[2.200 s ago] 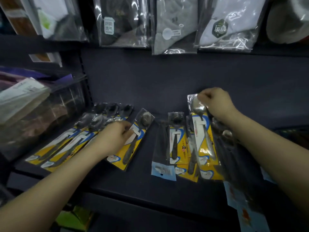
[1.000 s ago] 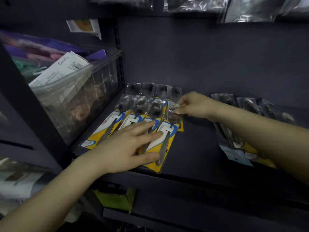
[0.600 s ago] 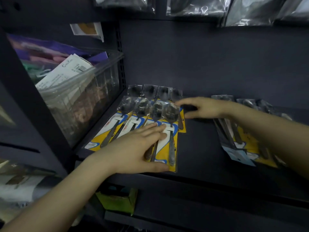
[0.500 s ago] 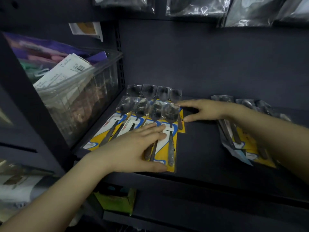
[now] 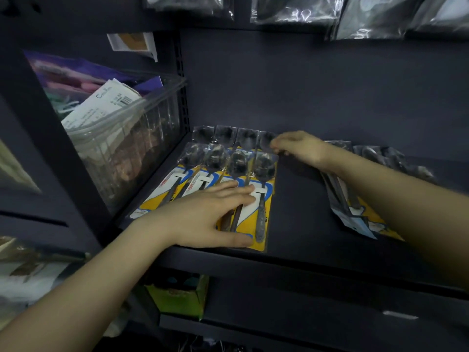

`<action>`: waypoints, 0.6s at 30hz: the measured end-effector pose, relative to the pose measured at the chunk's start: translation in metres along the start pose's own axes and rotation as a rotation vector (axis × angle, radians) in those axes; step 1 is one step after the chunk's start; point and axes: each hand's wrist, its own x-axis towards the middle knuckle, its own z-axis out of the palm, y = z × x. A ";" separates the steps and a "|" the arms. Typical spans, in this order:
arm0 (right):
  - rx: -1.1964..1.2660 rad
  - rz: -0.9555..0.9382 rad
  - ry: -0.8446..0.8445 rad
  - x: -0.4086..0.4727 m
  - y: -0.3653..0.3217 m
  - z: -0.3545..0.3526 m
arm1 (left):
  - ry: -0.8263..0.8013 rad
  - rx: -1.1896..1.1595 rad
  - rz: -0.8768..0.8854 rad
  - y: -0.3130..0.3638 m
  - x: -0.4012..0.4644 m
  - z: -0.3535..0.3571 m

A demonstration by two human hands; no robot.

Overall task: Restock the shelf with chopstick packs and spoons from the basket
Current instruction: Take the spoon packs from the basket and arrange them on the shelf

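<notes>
Spoon handles under left hand

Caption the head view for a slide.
Left hand flat on a row of carded spoon packs on a dark shelf; right hand pinching a rear pack's top.

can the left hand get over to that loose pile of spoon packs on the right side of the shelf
Probably not directly: the left hand lies flat on the lined-up spoon packs, and the right forearm crosses over the loose pile, blocking the way.
</notes>
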 end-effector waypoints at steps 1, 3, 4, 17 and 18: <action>-0.067 -0.013 0.014 0.002 -0.001 0.002 | 0.011 0.009 0.002 0.001 0.000 0.000; -0.129 -0.008 0.027 0.003 -0.006 0.009 | 0.050 0.026 0.010 0.003 0.001 0.001; -0.109 -0.012 0.041 0.004 -0.009 0.013 | 0.069 0.035 0.013 0.004 0.001 0.001; -0.449 0.035 0.371 -0.052 0.034 -0.064 | 0.171 0.221 0.000 0.035 0.020 0.004; -0.487 0.082 0.363 -0.055 0.048 -0.075 | 0.160 0.246 -0.002 0.039 0.022 0.004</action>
